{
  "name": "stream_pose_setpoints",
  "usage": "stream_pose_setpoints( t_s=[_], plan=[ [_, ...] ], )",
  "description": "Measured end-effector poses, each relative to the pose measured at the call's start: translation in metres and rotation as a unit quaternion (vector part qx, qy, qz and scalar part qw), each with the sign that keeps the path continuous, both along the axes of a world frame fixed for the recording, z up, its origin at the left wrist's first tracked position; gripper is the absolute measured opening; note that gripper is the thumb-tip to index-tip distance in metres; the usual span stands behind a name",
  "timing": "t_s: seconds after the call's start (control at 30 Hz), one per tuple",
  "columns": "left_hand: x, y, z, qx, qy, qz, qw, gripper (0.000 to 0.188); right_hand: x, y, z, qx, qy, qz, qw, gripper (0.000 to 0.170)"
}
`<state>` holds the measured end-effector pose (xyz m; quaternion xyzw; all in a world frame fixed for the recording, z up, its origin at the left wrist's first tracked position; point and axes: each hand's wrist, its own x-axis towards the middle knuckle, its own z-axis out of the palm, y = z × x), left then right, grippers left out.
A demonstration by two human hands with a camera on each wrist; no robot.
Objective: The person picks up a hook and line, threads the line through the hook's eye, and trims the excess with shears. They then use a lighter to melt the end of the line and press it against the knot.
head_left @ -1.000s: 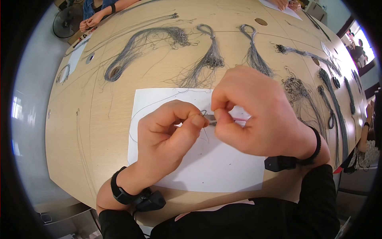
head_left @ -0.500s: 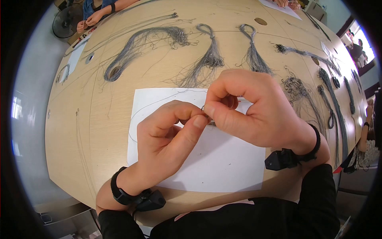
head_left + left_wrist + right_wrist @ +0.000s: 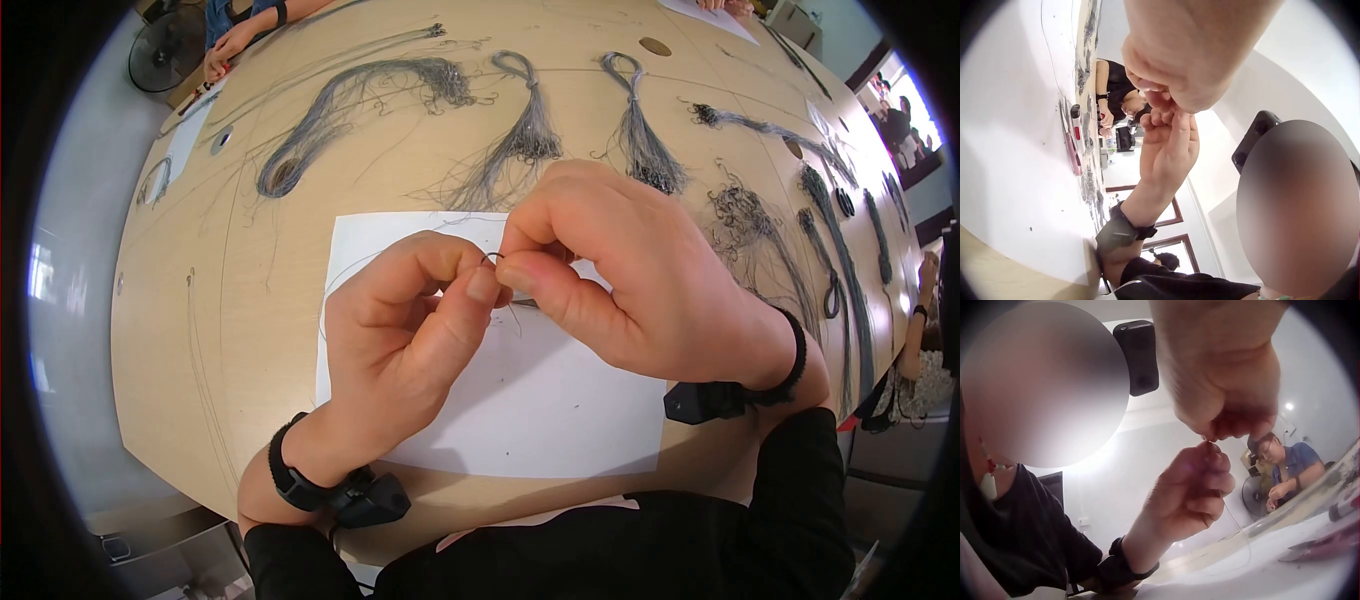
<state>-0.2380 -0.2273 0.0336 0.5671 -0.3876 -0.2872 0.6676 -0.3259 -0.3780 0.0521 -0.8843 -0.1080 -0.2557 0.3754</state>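
Above a white paper sheet (image 3: 560, 420), the left hand (image 3: 405, 330) pinches a small dark hook (image 3: 491, 256) between thumb and forefinger. The right hand (image 3: 640, 275) meets it from the other side, its thumb and forefinger pinching the hook's other end. A thin line (image 3: 1239, 526) hangs from the left hand (image 3: 1188, 497) in the right wrist view. Pink-handled pliers (image 3: 1073, 152) lie on the paper in the left wrist view; in the head view the hands mostly cover them.
Bundles of grey line with hooks (image 3: 530, 130) lie beyond the paper, and more (image 3: 758, 220) lie to the right. Two long thin strands (image 3: 200, 360) are at the left. Other people's hands (image 3: 230, 45) are at the table's far edge.
Both hands have moved slightly left, and the right fingers have come in against the left fingertips. The dark hook now shows between them.
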Motion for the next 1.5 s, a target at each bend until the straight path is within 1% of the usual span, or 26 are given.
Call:
stream_pose_setpoints(
  t_s=[0.1, 0.17, 0.2, 0.27, 0.3, 0.37, 0.4, 0.47, 0.57, 0.77, 0.8, 0.87, 0.9, 0.97, 1.0, 1.07, 1.1, 1.17, 1.2, 1.27, 1.33, 1.37, 1.4, 1.43, 1.47, 1.5],
  plan=[
    [0.000, 0.001, 0.003, -0.009, -0.033, 0.015, 0.999, 0.009, 0.000, -0.002, 0.005, -0.036, -0.015, 0.001, 0.999, 0.005],
    [-0.001, 0.000, 0.007, 0.012, -0.024, 0.077, 0.997, 0.013, 0.001, -0.009, 0.007, -0.061, -0.036, -0.076, 0.995, 0.009],
    [0.000, 0.000, 0.008, 0.005, -0.027, 0.083, 0.996, 0.013, 0.000, -0.012, 0.007, -0.066, -0.041, -0.070, 0.994, 0.009],
    [0.002, 0.000, 0.012, -0.016, 0.038, 0.082, 0.996, 0.014, -0.003, -0.015, 0.002, -0.181, 0.127, -0.057, 0.974, 0.013],
    [0.002, 0.001, 0.013, -0.019, 0.035, 0.085, 0.996, 0.014, -0.005, -0.015, -0.005, -0.184, 0.123, -0.054, 0.974, 0.013],
    [0.001, 0.001, 0.015, -0.007, 0.095, 0.099, 0.991, 0.013, -0.008, -0.013, -0.021, -0.242, 0.234, -0.033, 0.941, 0.010],
    [0.001, 0.001, 0.016, -0.009, 0.095, 0.100, 0.990, 0.013, -0.008, -0.012, -0.023, -0.244, 0.234, -0.032, 0.941, 0.010],
    [0.001, 0.002, 0.017, -0.005, 0.114, 0.089, 0.990, 0.013, -0.008, -0.011, -0.025, -0.350, 0.189, -0.003, 0.918, 0.009],
    [0.001, 0.003, 0.017, -0.011, 0.110, 0.074, 0.991, 0.014, -0.007, -0.012, -0.030, -0.355, 0.148, -0.005, 0.923, 0.008],
    [0.001, 0.004, 0.019, 0.008, 0.141, 0.064, 0.988, 0.014, -0.004, -0.010, -0.028, -0.388, 0.146, -0.007, 0.910, 0.011],
    [0.001, 0.004, 0.019, 0.008, 0.141, 0.064, 0.988, 0.014, -0.004, -0.010, -0.027, -0.388, 0.146, -0.008, 0.910, 0.011],
    [0.000, 0.004, 0.021, 0.019, 0.160, 0.058, 0.985, 0.015, -0.002, -0.009, -0.025, -0.287, 0.188, -0.028, 0.939, 0.012],
    [0.000, 0.004, 0.021, 0.018, 0.159, 0.058, 0.985, 0.015, -0.001, -0.008, -0.025, -0.288, 0.188, -0.028, 0.939, 0.012],
    [0.000, 0.004, 0.021, 0.025, 0.162, 0.051, 0.985, 0.015, 0.001, -0.008, -0.025, -0.179, 0.211, -0.051, 0.960, 0.014],
    [0.000, 0.004, 0.022, 0.024, 0.161, 0.051, 0.985, 0.015, 0.002, -0.007, -0.023, -0.180, 0.210, -0.051, 0.960, 0.014],
    [0.001, 0.005, 0.023, 0.039, 0.175, 0.041, 0.983, 0.016, 0.002, -0.006, -0.015, -0.072, 0.221, -0.101, 0.967, 0.018],
    [0.001, 0.005, 0.023, 0.037, 0.174, 0.041, 0.983, 0.016, 0.003, -0.007, -0.012, -0.073, 0.221, -0.101, 0.967, 0.018],
    [0.000, 0.005, 0.023, 0.040, 0.200, 0.041, 0.978, 0.015, 0.004, -0.010, -0.006, -0.053, 0.099, -0.149, 0.982, 0.021],
    [0.000, 0.005, 0.022, 0.040, 0.200, 0.041, 0.978, 0.015, 0.003, -0.010, 0.000, -0.054, 0.098, -0.149, 0.983, 0.021],
    [0.000, 0.004, 0.021, 0.042, 0.196, 0.051, 0.978, 0.014, -0.002, -0.010, 0.015, 0.049, 0.111, -0.113, 0.986, 0.022],
    [0.004, 0.006, 0.016, 0.021, 0.210, 0.028, 0.977, 0.013, -0.008, -0.009, 0.026, 0.046, 0.102, -0.100, 0.989, 0.022],
    [0.005, 0.006, 0.015, 0.001, 0.224, 0.004, 0.975, 0.014, -0.012, -0.005, 0.033, 0.084, 0.139, -0.064, 0.985, 0.022],
    [0.004, 0.006, 0.015, 0.001, 0.224, 0.004, 0.974, 0.014, -0.016, -0.003, 0.036, 0.122, 0.176, -0.029, 0.976, 0.025],
    [0.003, 0.006, 0.015, -0.005, 0.227, 0.007, 0.974, 0.014, -0.013, 0.002, 0.026, 0.029, 0.060, -0.043, 0.997, 0.027],
    [0.002, 0.005, 0.015, -0.011, 0.230, 0.010, 0.973, 0.014, -0.013, 0.004, 0.026, 0.029, 0.061, -0.043, 0.997, 0.027],
    [0.002, 0.005, 0.015, -0.011, 0.230, 0.009, 0.973, 0.014, -0.013, 0.005, 0.026, -0.001, 0.050, -0.036, 0.998, 0.028]
  ],
)
